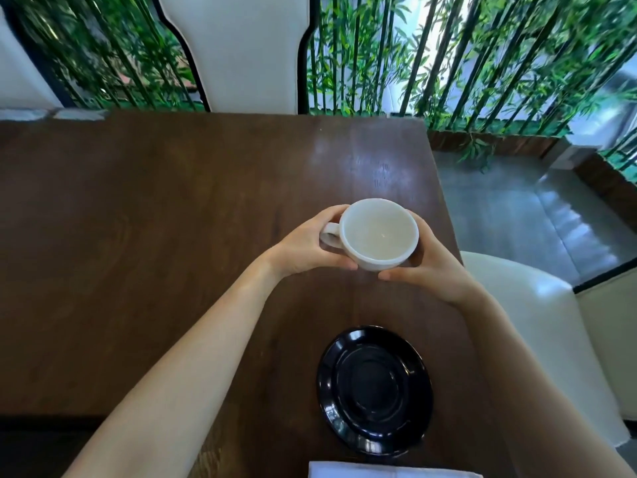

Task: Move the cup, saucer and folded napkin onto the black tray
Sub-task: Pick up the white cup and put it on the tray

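An empty white cup (377, 232) is held upright over the dark wooden table (155, 236), its handle pointing left. My left hand (306, 244) wraps the handle side and my right hand (431, 262) cups the right side. Nearer to me a glossy black saucer (374, 389) lies bare on the table. At the bottom edge a strip of the folded white napkin (389, 471) shows. No black tray is in view.
The table's right edge runs close beside the cup and saucer. A white chair (537, 326) stands to the right, another white chair back (241, 53) at the far side. Bamboo screens (465, 63) line the back. Grey floor (517, 208) lies to the right.
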Motion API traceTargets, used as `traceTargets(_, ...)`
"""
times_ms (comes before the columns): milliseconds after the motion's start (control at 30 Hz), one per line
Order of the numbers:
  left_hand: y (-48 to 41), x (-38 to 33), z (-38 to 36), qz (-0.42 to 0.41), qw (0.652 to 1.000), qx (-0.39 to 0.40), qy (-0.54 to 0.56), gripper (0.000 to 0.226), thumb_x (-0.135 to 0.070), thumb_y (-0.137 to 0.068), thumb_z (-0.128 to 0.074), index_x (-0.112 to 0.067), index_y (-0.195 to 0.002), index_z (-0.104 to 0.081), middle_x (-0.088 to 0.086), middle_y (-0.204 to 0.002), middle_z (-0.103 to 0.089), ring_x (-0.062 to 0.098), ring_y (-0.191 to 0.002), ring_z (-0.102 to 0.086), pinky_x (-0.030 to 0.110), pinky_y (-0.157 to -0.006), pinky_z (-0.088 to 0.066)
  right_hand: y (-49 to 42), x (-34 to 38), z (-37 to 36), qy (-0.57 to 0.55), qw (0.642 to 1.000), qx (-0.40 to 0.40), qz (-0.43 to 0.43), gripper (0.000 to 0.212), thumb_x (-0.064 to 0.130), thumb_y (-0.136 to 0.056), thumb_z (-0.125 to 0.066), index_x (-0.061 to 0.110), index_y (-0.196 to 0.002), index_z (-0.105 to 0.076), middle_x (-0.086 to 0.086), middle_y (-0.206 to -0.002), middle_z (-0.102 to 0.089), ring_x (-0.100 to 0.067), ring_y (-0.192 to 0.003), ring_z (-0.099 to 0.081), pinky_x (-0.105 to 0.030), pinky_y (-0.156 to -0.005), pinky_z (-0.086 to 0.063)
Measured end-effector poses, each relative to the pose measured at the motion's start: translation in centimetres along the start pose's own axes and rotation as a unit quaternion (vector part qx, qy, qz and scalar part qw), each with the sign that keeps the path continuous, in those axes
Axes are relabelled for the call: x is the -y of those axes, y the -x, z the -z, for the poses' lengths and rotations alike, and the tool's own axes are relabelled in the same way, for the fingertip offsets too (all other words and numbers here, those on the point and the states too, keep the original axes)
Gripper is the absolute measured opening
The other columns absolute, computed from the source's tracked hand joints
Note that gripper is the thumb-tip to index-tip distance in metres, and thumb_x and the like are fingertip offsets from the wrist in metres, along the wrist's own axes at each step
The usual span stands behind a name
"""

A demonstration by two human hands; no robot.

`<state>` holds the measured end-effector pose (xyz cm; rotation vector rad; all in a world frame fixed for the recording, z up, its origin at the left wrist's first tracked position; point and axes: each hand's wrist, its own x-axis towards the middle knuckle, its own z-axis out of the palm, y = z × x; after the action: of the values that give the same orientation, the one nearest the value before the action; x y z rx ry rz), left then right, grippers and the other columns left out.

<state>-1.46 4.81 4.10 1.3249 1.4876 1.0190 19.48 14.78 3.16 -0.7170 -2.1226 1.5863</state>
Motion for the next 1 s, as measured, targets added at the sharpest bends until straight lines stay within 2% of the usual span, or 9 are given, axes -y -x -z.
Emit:
traceTargets(100,1.2,-3.2,1.1,-0.021,1.0,-0.018,-0.007,0.078,-0.017,-0.065,-0.084,-0.029,-0.13,-0.042,-0.015,-0.124,-0.052,0.0,-0.112,-0.053,0.018,-0.091,-0.049,0.1,3.5,0.5,0.009,1.0,-0.002,0.023,0.095,0.026,-0.057,-0.085,0.033,-0.135,-0.033,0.006,-0.138,-0.045,-0.01,-0.13,-0.043,-0.029,-0.105,-0.04)
traceTargets(167,2.3,-5.4,1.9,-0.038,0.999,-0.036,-0.015,0.077,-0.017,-0.064,-0.084,-0.03,-0.128,-0.043,-0.017,-0.122,-0.053,-0.002,-0.11,-0.054,0.015,-0.088,-0.048,0.3,6.1,0.7,0.019,0.999,0.002,0.042,0.096,0.019,-0.059,-0.086,0.026,-0.138,-0.033,0.001,-0.14,-0.044,-0.012,-0.131,-0.043,-0.037,-0.109,-0.038)
traceTargets(233,3.6,-7.6,2.7,-0.052,0.997,-0.053,-0.021,0.08,-0.018,-0.063,-0.085,-0.028,-0.13,-0.044,-0.011,-0.125,-0.054,0.002,-0.112,-0.054,0.023,-0.093,-0.049,0.6,8.8,0.8,0.037,0.997,0.009,0.064,0.095,0.012,-0.06,-0.085,0.021,-0.14,-0.032,-0.002,-0.141,-0.045,-0.014,-0.132,-0.043,-0.043,-0.111,-0.036)
traceTargets(333,5.8,-10.8,4.0,-0.073,0.994,-0.073,-0.041,0.082,-0.019,-0.063,-0.085,-0.026,-0.133,-0.043,-0.005,-0.129,-0.053,0.007,-0.116,-0.053,0.034,-0.099,-0.047,1.3,13.1,0.5,0.056,0.995,0.011,0.084,0.095,0.013,-0.061,-0.085,0.024,-0.14,-0.033,0.002,-0.138,-0.048,-0.012,-0.129,-0.045,-0.042,-0.111,-0.037)
traceTargets(533,12.0,-15.9,6.9,-0.102,0.987,-0.108,-0.067,0.082,-0.016,-0.065,-0.084,-0.023,-0.135,-0.042,-0.003,-0.13,-0.055,0.009,-0.117,-0.054,0.036,-0.1,-0.046,3.0,20.6,-2.3,0.071,0.99,0.014,0.117,0.1,0.027,-0.055,-0.087,0.024,-0.14,-0.034,0.001,-0.137,-0.051,-0.016,-0.129,-0.046,-0.05,-0.112,-0.033)
traceTargets(700,18.7,-18.0,9.9,-0.109,0.978,-0.154,-0.087,0.077,-0.02,-0.066,-0.083,-0.027,-0.132,-0.044,-0.007,-0.128,-0.056,0.006,-0.116,-0.054,0.031,-0.097,-0.047,4.0,25.7,-7.3,0.065,0.985,0.045,0.156,0.099,0.028,-0.054,-0.085,0.024,-0.139,-0.036,0.002,-0.136,-0.052,-0.014,-0.128,-0.048,-0.048,-0.111,-0.035)
traceTargets(867,27.1,-17.9,13.4,-0.103,0.969,-0.209,-0.08,0.074,-0.021,-0.064,-0.084,-0.045,-0.122,-0.044,-0.02,-0.125,-0.054,-0.006,-0.113,-0.053,0.019,-0.089,-0.049,3.9,29.1,-14.2,0.045,0.975,0.101,0.193,0.099,0.026,-0.055,-0.086,0.024,-0.14,-0.035,0.003,-0.136,-0.052,-0.011,-0.127,-0.049,-0.045,-0.11,-0.039)
traceTargets(1000,34.3,-16.0,16.1,-0.061,0.958,-0.267,-0.088,0.095,-0.033,-0.057,-0.084,-0.028,-0.139,-0.036,-0.005,-0.137,-0.048,0.01,-0.124,-0.048,0.04,-0.102,-0.045,3.0,30.2,-21.2,0.051,0.965,0.139,0.217,0.1,0.038,-0.053,-0.088,0.033,-0.138,-0.037,0.008,-0.135,-0.053,-0.011,-0.127,-0.049,-0.048,-0.107,-0.041)
